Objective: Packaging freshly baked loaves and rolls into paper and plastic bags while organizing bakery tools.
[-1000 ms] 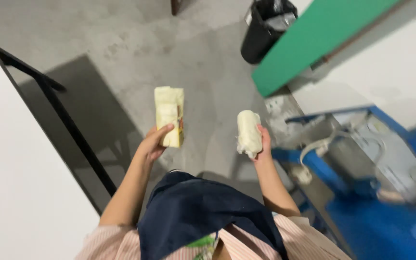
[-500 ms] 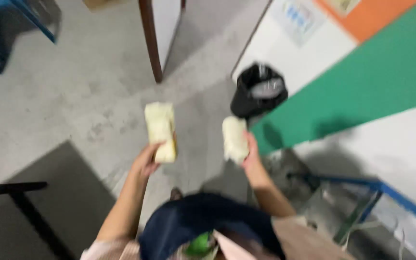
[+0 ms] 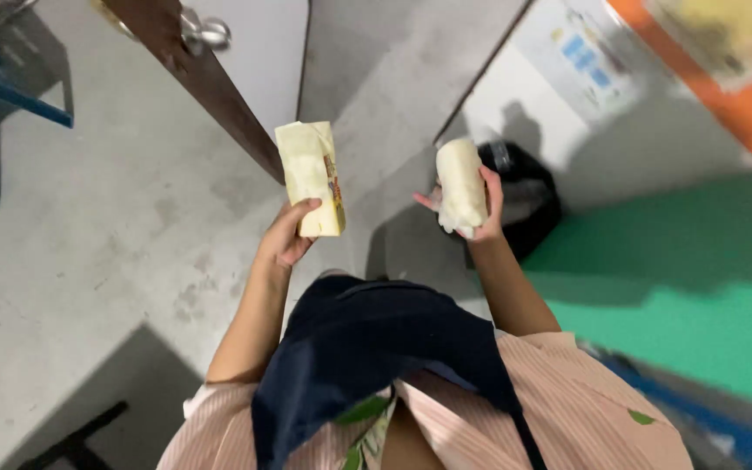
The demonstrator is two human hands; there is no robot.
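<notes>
My left hand (image 3: 287,237) grips the lower end of a pale yellow rectangular pack (image 3: 310,177) with a coloured label along one side, held upright in front of me. My right hand (image 3: 479,209) is wrapped around a whitish rolled bundle (image 3: 460,185), also held upright. The two things are a short way apart, not touching. Below them I see my dark blue apron (image 3: 376,348) over a pink striped shirt.
A brown-edged door (image 3: 211,70) with a round metal knob (image 3: 204,35) stands open ahead on the grey concrete floor. A black bin (image 3: 528,196) sits just beyond my right hand against a white, green and orange wall. Blue metal framing (image 3: 2,96) is at far left.
My view has swung round: the door and the bin have come closer, and the blue machine at the right has left the view. Both hands still hold the same things.
</notes>
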